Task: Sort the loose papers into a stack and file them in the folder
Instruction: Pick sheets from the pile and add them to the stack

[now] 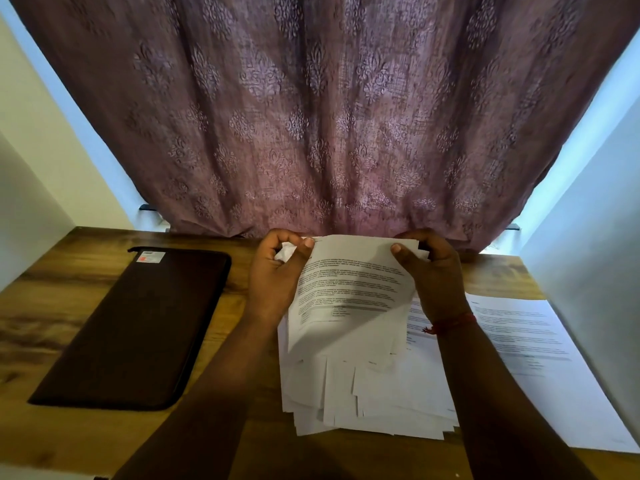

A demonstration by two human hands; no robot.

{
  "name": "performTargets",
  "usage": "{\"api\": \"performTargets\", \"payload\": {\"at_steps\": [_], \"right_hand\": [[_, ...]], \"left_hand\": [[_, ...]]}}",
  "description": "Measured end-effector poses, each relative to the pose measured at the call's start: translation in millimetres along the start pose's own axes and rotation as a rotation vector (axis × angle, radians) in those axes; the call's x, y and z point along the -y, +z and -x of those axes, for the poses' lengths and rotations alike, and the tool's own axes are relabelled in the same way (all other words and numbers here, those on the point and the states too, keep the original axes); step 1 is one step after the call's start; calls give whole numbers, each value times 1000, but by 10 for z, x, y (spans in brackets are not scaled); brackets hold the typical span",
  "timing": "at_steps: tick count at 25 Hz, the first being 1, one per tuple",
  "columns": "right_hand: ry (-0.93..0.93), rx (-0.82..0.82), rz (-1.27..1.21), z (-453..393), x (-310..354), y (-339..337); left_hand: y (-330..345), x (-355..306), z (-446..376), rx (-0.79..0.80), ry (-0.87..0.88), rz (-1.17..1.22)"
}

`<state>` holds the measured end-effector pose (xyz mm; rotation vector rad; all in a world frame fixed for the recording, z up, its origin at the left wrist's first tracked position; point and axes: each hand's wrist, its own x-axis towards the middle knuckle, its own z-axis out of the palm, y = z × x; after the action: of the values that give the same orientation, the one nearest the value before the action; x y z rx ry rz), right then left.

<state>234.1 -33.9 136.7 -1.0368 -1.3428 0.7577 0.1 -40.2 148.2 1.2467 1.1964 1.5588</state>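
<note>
Papers (349,306) stand tilted, long axis toward the desk's (86,271) far edge, top corners pinched by left hand (277,271) and right hand (438,275); closed folder (138,323) lies left, nearer the left hand.

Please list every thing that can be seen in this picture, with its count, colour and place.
folder: one, dark brown, closed, flat on the table's left part
papers: one uneven bundle, white with print, table centre, top edge lifted by both hands
single sheet: one, white with print, flat, right of the bundle
table: one, wood grain
curtain: one, mauve, patterned, behind the table
left hand: grips the bundle's top left corner
right hand: grips the top right corner; red thread on the wrist
</note>
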Motion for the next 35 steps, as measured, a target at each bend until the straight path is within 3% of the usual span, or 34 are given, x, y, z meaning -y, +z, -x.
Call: {"api": "performTargets", "payload": {"at_steps": [10, 13, 16, 18, 23, 26, 30, 35], "right_hand": [[-11, -43, -134, 39, -66, -39], [86, -99, -238, 67, -107, -32], [228, -7, -282, 159, -220, 65], [272, -5, -246, 143, -175, 104], [156, 10, -102, 33, -29, 2], [160, 9, -81, 73, -98, 11], [24, 58, -81, 0, -14, -15], [-47, 39, 86, -91, 43, -56]], "left_hand": [[-58, -1, 73, 46, 23, -22], [-53, 89, 84, 76, -70, 23], [-3, 151, 107, 108, -185, 17], [22, 124, 94, 83, -170, 5], [-44, 86, -9, 9, -82, 72], [-56, 74, 20, 26, -23, 46], [-57, 81, -37, 65, -14, -36], [-48, 52, -46, 100, 13, -51]]}}
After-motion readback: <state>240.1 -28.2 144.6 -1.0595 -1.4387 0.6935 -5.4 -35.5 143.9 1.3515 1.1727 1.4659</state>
